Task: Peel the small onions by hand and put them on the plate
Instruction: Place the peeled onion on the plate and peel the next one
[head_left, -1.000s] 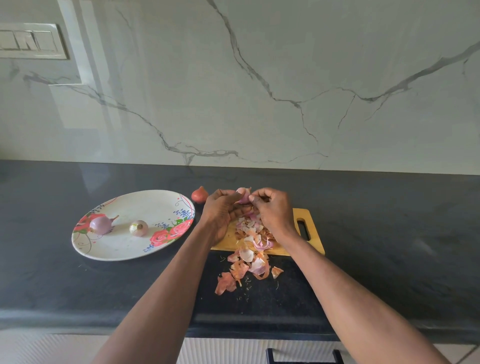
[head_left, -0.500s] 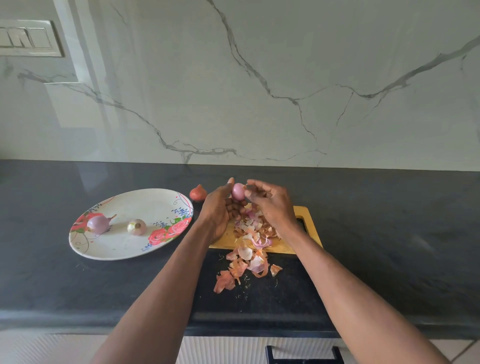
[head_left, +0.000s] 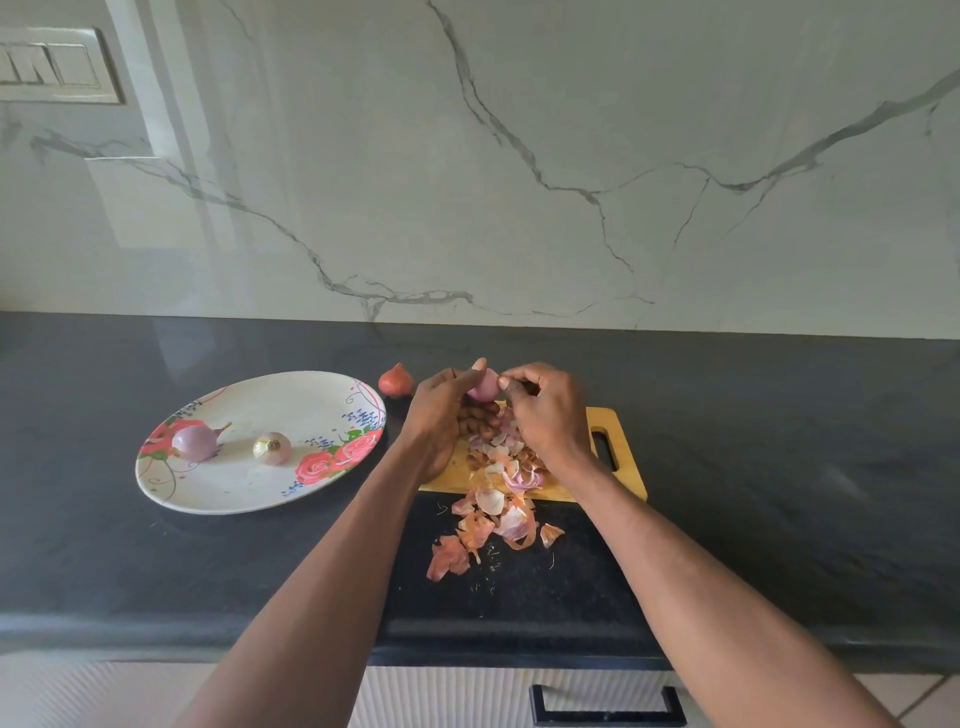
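A pink, mostly peeled small onion (head_left: 484, 386) is held above the far edge of a wooden cutting board (head_left: 621, 470), cupped in the curled fingers of the left hand (head_left: 440, 415) and pinched at its right side by the right hand (head_left: 545, 413). Loose skins (head_left: 493, 512) are heaped beneath. To the left, two peeled onions (head_left: 196, 441) lie on a floral plate (head_left: 249, 493), with an unpeeled onion (head_left: 396, 381) just beyond its far right rim.
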